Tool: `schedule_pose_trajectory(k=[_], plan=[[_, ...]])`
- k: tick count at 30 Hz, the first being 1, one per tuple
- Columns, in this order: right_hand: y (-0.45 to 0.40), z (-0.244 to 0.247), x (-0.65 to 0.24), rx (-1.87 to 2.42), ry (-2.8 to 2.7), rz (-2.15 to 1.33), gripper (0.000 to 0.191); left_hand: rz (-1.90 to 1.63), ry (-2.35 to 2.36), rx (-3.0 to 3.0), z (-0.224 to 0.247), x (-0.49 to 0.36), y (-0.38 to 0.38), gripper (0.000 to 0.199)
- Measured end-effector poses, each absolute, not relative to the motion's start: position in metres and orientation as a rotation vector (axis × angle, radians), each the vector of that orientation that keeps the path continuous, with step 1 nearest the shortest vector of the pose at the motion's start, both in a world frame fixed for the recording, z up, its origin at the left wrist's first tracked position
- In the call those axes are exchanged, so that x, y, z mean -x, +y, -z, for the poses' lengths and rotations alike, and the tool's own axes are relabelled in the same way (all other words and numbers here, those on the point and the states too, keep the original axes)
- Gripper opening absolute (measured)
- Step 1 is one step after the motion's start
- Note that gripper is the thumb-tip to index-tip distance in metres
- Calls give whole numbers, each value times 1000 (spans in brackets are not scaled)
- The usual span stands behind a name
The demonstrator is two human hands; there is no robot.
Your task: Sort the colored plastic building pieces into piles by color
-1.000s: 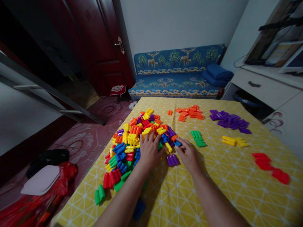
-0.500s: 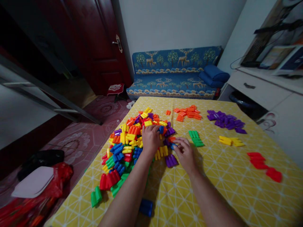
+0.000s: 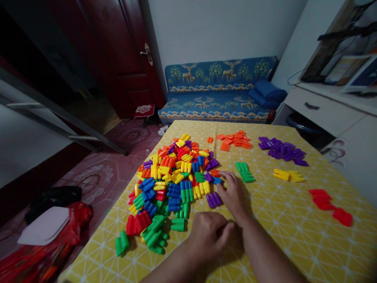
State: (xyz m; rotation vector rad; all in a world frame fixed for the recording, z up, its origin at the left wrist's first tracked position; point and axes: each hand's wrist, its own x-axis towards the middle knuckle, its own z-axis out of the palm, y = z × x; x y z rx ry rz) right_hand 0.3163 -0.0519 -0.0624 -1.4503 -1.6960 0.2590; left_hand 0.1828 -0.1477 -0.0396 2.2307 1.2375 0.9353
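A large mixed pile of ribbed plastic pieces [image 3: 167, 169] in red, orange, yellow, green, blue and purple lies on the yellow patterned tablecloth [image 3: 271, 220]. My left hand [image 3: 209, 232] rests just below the pile, its fingers curled under; whether anything is inside is hidden. At the pile's right edge, my right hand [image 3: 232, 190] touches a blue piece [image 3: 217, 181] with its fingertips, beside an orange piece [image 3: 215, 173]. A purple piece [image 3: 213, 199] lies just left of that hand. The fingers of my right hand are slightly bent and apart.
Separate groups sit to the right: orange [image 3: 235, 140], green [image 3: 244, 172], purple [image 3: 282, 150], yellow [image 3: 289, 175] and red [image 3: 330, 205]. A blue patterned sofa [image 3: 215, 92] stands beyond the table, a white cabinet [image 3: 330, 114] at the right.
My left hand has drawn back from the top of the pile to the tablecloth near me, uncovering pieces in the middle. My right hand has hardly moved.
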Motion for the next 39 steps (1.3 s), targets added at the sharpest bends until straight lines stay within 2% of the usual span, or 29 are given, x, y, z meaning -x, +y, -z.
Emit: schedule_pose_trajectory(k=[4,11,16,20,24,28,33,39], plan=[[-52,63,-319,1415,-1695,-296,36,-1021,1061,-2406,46,-186,-134,29],[-46,82,-322,1221,-1605,-405,29,-1442,1328,-2324,27,-175,-49,33],[-46,79,-320,1207,-1538,-412,28,-1742,1225,-1988,-2,-174,-81,35],[-47,73,-318,1279,-1548,-440,32,-1538,926,-2021,15,-172,-142,36],[-46,75,-317,1239,-1527,-469,32,-1227,1156,-1730,46,-173,-142,42],[-45,80,-318,1222,-1533,-504,32,-1286,1282,-1534,52,-182,-87,42],[-44,80,-319,1240,-1640,-483,34,-1543,1367,-1397,51,-198,-42,41],[-48,72,-317,1176,-1443,-479,20,-1409,1441,-1731,58,-201,-45,35]])
